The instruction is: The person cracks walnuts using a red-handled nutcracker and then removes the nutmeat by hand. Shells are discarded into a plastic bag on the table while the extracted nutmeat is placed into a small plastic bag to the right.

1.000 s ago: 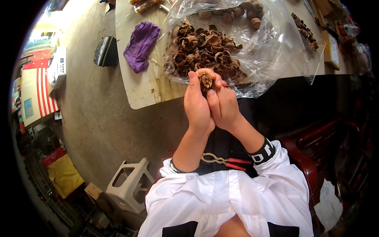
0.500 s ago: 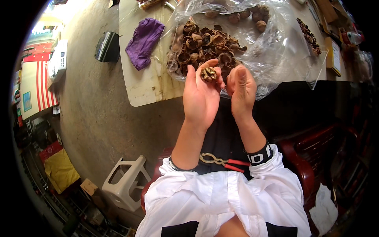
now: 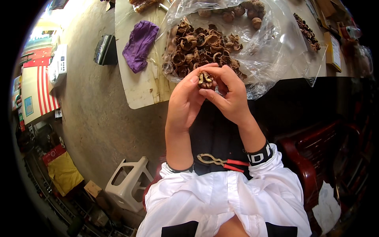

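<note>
A shelled walnut kernel (image 3: 205, 80), brown with pale creases, sits between my two hands just in front of the table edge. My left hand (image 3: 184, 94) is curled around its left side, thumb against it. From the right, my right hand (image 3: 230, 94) pinches it with thumb and fingers. Just beyond my fingers a heap of cracked walnut shells (image 3: 195, 47) lies on a clear plastic bag (image 3: 272, 59). Several whole walnuts (image 3: 239, 12) rest at the bag's far side. On my lap is a nutcracker (image 3: 223, 162) with red handles.
A crumpled purple bag (image 3: 140, 46) lies on the left of the table (image 3: 136, 93). Dark kernels (image 3: 306, 32) form a pile at the far right. A beige plastic stool (image 3: 128, 183) stands on the floor to the left, and a dark red chair (image 3: 308, 158) is at my right.
My right hand has come over from the right and closed on the walnut kernel. My left hand has turned from an open palm to curled fingers around it.
</note>
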### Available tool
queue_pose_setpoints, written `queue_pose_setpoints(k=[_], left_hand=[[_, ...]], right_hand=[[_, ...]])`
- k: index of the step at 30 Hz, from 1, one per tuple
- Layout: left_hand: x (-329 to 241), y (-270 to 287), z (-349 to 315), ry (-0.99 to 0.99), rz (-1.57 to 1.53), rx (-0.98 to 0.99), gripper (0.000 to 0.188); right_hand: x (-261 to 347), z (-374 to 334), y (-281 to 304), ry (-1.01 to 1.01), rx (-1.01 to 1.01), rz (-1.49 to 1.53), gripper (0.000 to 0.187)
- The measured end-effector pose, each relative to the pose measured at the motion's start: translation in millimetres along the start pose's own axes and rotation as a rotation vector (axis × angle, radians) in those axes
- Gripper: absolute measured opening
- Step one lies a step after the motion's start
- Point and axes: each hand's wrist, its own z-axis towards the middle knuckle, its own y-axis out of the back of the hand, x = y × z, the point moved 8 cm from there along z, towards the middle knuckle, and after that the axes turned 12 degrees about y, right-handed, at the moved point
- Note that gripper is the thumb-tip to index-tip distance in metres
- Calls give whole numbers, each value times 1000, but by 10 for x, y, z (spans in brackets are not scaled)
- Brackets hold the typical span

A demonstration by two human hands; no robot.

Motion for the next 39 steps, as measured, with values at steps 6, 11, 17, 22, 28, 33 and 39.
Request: queue_pose_setpoints(k=[6, 11, 17, 22, 28, 33, 39], left_hand=[[39, 40, -22, -13, 45, 90, 48], [23, 23, -20, -74, 143, -31, 50], [-15, -52, -62, -95, 156, -25, 52], [-26, -60, -75, -121, 221, -58, 54], [52, -37, -52, -154, 382, -24, 55], [90, -54, -26, -186, 292, -83, 60], [35, 20, -34, -324, 334, -179, 50]], right_hand=[[6, -21, -10, -87, -31, 43, 46], [59, -7, -62, 85, 11, -122, 45], [116, -7, -108, 175, -22, -170, 38], [152, -14, -123, 226, -37, -198, 35], [145, -61, -76, 217, -88, -151, 30], [122, -67, -87, 203, -167, -174, 31], [54, -95, -63, 65, -162, 4, 34]])
